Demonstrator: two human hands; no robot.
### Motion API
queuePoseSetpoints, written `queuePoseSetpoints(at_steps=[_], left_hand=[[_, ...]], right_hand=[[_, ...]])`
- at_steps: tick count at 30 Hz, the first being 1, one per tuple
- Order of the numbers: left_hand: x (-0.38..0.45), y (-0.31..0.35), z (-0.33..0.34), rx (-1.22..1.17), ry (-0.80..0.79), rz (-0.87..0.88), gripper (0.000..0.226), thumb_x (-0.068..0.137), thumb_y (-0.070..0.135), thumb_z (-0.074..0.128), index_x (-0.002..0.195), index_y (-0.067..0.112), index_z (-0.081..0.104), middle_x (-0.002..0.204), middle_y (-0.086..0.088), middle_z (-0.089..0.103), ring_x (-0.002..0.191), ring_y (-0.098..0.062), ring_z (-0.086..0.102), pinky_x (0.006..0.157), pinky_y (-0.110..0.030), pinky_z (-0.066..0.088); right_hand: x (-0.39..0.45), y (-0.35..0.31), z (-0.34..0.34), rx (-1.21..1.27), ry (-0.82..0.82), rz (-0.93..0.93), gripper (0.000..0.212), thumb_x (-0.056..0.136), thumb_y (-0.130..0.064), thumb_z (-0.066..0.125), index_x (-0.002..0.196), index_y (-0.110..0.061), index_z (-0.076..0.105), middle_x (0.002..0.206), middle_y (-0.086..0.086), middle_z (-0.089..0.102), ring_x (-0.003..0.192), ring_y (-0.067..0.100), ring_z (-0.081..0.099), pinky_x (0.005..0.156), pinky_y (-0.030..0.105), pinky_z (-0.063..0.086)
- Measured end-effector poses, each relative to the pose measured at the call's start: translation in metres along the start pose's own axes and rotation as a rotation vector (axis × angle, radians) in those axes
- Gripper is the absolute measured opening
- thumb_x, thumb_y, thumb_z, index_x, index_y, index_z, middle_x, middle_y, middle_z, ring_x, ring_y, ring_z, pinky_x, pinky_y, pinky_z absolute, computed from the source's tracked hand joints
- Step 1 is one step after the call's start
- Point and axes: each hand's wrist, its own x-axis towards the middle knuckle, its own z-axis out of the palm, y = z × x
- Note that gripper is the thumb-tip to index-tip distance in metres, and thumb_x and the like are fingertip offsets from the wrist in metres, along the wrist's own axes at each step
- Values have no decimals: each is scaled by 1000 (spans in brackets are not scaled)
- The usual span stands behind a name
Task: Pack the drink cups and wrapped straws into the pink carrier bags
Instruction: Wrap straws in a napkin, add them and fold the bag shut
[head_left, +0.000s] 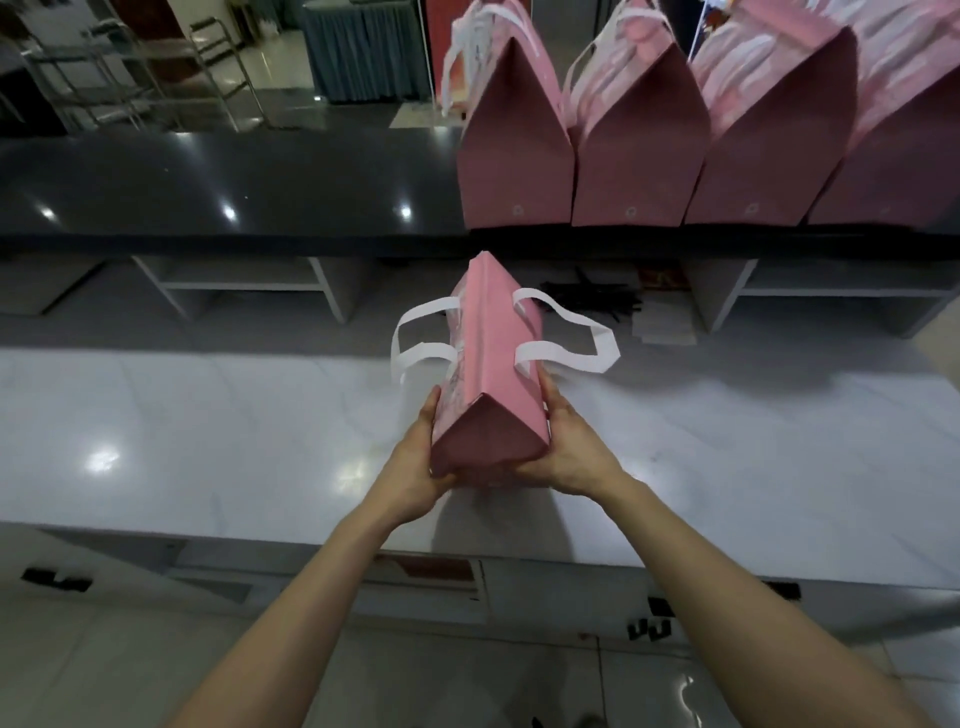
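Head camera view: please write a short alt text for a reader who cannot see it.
Two hands, left hand and right hand, hold a closed pink carrier bag above a white counter. Four more pink bags stand in a row on the dark counter behind.

We see two bare forearms, no sleeves, no watch or rings; the left hand (415, 470) and right hand (566, 452) are ungloved.

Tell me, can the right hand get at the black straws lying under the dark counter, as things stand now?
Probably not at once. The right hand and the left hand both hold the pink bag, which stands between them and the black straws. Once the bag is set aside, the way over the white worktop looks free.
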Motion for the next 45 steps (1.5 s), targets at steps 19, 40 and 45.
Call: queuePoseSetpoints(at_steps=[19, 40, 45], left_hand=[[102, 26, -288, 108, 239, 330, 129, 83, 22, 96, 174, 41, 6, 148, 18, 51, 119, 9, 53, 86, 2, 43], [251, 31, -285, -10, 256, 196, 116, 67, 71, 93, 158, 70, 21, 128, 19, 73, 120, -10, 69, 105, -33, 57], [273, 40, -278, -21, 231, 230, 119, 68, 67, 96, 162, 62, 24, 123, 29, 69, 104, 22, 61, 82, -3, 48]], right_hand=[[179, -233, 2, -188, 323, -290, 153, 60, -59, 95, 162, -60, -19, 156, 10, 53, 127, 37, 64, 98, 55, 58], [211, -102, 29, -473, 164, 170, 80, 98, -52, 71, 162, -13, 43, 162, 12, 49, 148, 30, 48, 116, 38, 42], [197, -74, 40, -470, 34, 271, 72, 98, -54, 69, 158, -18, 49, 154, 8, 55, 140, 27, 54, 112, 38, 47]])
